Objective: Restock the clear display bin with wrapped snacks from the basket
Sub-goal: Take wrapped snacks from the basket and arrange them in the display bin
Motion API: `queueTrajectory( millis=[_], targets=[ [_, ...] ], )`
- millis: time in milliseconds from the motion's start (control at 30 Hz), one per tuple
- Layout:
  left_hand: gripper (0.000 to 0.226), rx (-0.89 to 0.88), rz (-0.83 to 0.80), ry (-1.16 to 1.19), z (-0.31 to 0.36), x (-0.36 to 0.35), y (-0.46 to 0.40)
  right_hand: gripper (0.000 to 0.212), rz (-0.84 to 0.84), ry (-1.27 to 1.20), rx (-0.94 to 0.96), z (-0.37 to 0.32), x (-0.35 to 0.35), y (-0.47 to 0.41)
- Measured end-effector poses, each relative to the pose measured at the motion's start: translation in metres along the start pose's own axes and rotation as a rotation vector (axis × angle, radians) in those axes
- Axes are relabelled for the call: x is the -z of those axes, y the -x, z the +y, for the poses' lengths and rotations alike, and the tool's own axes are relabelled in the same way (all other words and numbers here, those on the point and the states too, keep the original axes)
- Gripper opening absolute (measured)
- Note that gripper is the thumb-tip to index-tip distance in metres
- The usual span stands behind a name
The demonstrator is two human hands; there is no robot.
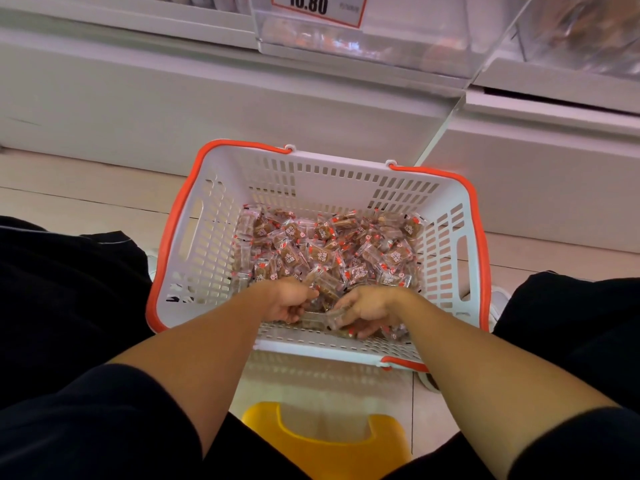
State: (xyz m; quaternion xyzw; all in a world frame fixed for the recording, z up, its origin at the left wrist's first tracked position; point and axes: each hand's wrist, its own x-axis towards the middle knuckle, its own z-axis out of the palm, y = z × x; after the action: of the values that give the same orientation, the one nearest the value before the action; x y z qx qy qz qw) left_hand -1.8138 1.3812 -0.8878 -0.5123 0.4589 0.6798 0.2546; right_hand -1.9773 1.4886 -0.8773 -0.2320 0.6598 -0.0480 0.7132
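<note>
Wrapped snacks gathered in the basket, both hands in the pile

Wrapped snacks [332, 247] lie heaped across the bottom of the white basket [332, 174] with its orange rim, which sits on the floor [86, 188] beyond the person's knees. Above and well past the fingers, the clear display bin [381, 39] hangs on the shelf front beside a price tag [317, 6]. A yellow stool [329, 441] shows below the forearms. Left hand [289, 303] curls its fingers [294, 311] round snacks at the pile's near edge; right hand [369, 311], just beside it, has fingers [363, 332] curled over a clear packet [334, 318].
</note>
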Motion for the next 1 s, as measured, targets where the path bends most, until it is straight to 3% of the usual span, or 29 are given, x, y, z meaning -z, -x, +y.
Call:
queueTrajectory(
  millis=[100, 200, 367, 467, 533, 767, 867, 1000],
  targets=[
    [0.031, -0.010, 0.032, 0.069, 0.003, -0.003, 0.001, 0.033, 0.079, -0.201, 0.072, 0.004, -0.005, -0.004],
    [0.049, -0.034, 0.078, 0.154, 0.005, -0.002, 0.003, 0.030, 0.010, -0.230, 0.065, 0.002, -0.008, -0.003],
    [0.030, -0.068, 0.069, 0.197, 0.005, -0.001, 0.005, 0.035, 0.197, -0.301, 0.163, 0.000, -0.006, -0.002],
    [0.024, -0.059, -0.020, 0.412, 0.007, 0.002, 0.007, 0.046, 0.317, -0.270, 0.249, -0.010, 0.002, 0.001],
    [0.026, -0.056, -0.102, 0.522, 0.011, 0.007, 0.010, 0.040, 0.332, -0.267, 0.322, -0.021, 0.008, 0.008],
    [0.042, -0.100, -0.347, 0.539, 0.027, 0.021, 0.023, 0.029, 0.372, -0.285, 0.486, -0.041, 0.027, 0.028],
    [0.046, -0.106, -0.424, 0.551, 0.031, 0.020, 0.027, 0.031, 0.305, -0.336, 0.508, -0.047, 0.035, 0.037],
    [0.048, -0.140, -0.547, 0.571, 0.042, 0.015, 0.037, 0.028, 0.330, -0.182, 0.591, -0.060, 0.037, 0.044]
  ],
)
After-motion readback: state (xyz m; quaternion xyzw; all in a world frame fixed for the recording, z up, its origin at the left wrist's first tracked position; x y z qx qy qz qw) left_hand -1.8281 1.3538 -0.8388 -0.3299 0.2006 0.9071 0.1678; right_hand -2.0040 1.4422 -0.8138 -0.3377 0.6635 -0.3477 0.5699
